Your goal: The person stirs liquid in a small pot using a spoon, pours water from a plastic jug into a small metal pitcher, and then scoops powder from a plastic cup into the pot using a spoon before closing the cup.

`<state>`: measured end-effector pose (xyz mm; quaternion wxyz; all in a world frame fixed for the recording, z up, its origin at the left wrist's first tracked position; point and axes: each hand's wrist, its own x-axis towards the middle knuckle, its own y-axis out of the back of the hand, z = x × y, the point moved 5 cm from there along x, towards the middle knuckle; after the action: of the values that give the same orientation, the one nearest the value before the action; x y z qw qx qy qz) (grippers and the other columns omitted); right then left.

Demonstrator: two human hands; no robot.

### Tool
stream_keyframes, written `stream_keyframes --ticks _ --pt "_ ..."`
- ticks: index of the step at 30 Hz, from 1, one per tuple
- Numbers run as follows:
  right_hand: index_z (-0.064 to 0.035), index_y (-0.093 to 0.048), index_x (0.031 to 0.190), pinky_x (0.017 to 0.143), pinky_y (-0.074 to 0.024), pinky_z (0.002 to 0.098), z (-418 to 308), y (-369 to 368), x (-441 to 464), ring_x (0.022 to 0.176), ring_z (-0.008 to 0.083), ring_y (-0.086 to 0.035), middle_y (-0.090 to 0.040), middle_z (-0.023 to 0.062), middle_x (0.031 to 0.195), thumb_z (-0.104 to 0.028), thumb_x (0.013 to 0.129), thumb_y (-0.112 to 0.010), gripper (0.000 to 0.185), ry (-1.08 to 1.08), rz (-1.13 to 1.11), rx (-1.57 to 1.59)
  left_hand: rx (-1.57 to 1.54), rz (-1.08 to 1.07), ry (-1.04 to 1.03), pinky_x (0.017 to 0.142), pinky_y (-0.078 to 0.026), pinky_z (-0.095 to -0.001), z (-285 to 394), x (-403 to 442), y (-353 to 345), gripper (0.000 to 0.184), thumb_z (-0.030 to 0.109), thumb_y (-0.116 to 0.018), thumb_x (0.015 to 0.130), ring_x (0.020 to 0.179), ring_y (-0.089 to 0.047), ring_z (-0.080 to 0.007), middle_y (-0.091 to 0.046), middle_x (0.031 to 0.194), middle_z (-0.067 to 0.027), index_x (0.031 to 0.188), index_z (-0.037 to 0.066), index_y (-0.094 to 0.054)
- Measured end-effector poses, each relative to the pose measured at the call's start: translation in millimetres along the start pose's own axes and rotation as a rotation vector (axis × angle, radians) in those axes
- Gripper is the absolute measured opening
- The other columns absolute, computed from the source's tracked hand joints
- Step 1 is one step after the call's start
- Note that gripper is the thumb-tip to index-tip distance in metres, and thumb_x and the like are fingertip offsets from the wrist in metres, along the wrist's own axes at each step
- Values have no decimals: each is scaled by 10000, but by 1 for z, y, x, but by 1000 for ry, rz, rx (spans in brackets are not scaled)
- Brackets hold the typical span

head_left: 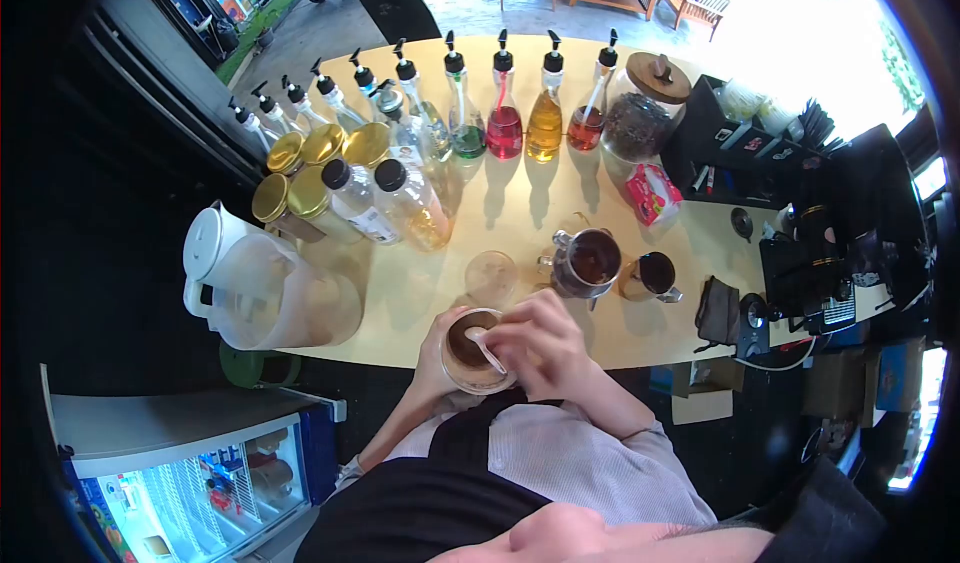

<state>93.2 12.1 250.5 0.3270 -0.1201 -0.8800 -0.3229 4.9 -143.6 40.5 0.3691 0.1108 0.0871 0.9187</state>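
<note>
My left hand (431, 365) is wrapped round a clear round jar (478, 377) near the table's front edge. Brown powder (463, 341) shows inside its wide mouth. Between the fingers of my right hand (547, 341) is a white spoon (490, 353), its end down in the jar's opening. A pale see-through lid (490, 276) lies flat just beyond the jar. Past my right hand stand a glass pot (580, 281) of dark liquid and a smaller glass cup (655, 275), also dark inside.
Pump bottles (505, 131) with coloured liquids line the table's far side. At left stand gold-lidded jars (308, 195), two black-capped bottles (408, 208) and a large white pitcher (240, 288). A wood-lidded jar (645, 113), pink packet (653, 195) and black organizer (740, 153) are at right.
</note>
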Motion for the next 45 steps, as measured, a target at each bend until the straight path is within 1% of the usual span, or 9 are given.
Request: stream_keyframes --ticks 2,7,10,17,20,22,26,28,45 --pt "-1 -645 940 681 -442 319 11 -5 -5 735 215 -551 -577 122 825 -19 834 -577 127 -92 261 99 -12 20 16 967 -443 -348 -14 -4 10 897 212 -907 541 1123 -545 -221 -522 1202 -115 1278 29 -430" --pt "-6 -630 1029 776 -469 351 59 -74 -21 872 276 -595 -612 143 913 23 864 -538 191 -436 188 378 100 72 -54 951 -457 -340 15 -2 51 858 176 -898 551 1101 -564 -220 -560 1180 -113 1265 21 -448" --pt "-65 -551 1214 971 -385 418 104 -118 -41 1198 349 -463 -516 193 1237 -112 819 -632 406 -421 131 -211 -50 103 -84 917 -465 -351 -8 -7 65 806 64 -829 618 1096 -552 -224 -530 1205 -119 1299 13 -401" --pt "-135 -554 1242 986 -362 450 140 -146 -63 1230 384 -420 -448 192 1333 -245 716 -713 560 -597 0 -717 -25 -18 -137 971 -437 -376 -13 5 75 868 60 -845 603 1145 -527 -249 -494 1257 -137 1321 6 -360" --pt "-136 -586 1207 963 -384 420 146 -130 -59 1224 343 -442 -453 182 1336 -257 700 -736 542 -736 87 -507 -153 -92 -75 977 -436 -383 -25 11 74 909 74 -868 578 1161 -518 -251 -493 1264 -137 1324 4 -352" --pt "-123 -617 1159 926 -416 390 127 -115 -49 1198 292 -470 -467 157 1325 -280 677 -775 530 -942 384 504 53 -86 -76 984 -431 -377 -15 13 78 931 59 -873 564 1169 -517 -250 -496 1266 -138 1331 12 -346" --pt "-125 -615 1159 926 -432 383 41 -83 3 1165 254 -489 -494 112 1296 -296 668 -803 553 -449 280 674 -31 -164 -32 991 -425 -372 -21 21 72 892 113 -854 618 1187 -506 -247 -485 1286 -135 1345 27 -343" --pt "-111 -599 1164 967 -407 441 7 -89 21 1164 295 -493 -527 149 1267 -299 590 -840 651 -228 -12 152 -14 -84 -93 953 -462 -369 1 30 77 974 309 -912 503 1142 -560 -244 -552 1243 -128 1303 43 -425" --pt "-116 -643 1011 899 -435 457 -17 -127 31 1088 337 -464 -509 121 1242 -300 591 -794 482 -312 -8 -405 -550 -173 53 947 -464 -363 -3 32 54 687 154 -761 731 1169 -540 -232 -534 1269 -122 1321 52 -424"
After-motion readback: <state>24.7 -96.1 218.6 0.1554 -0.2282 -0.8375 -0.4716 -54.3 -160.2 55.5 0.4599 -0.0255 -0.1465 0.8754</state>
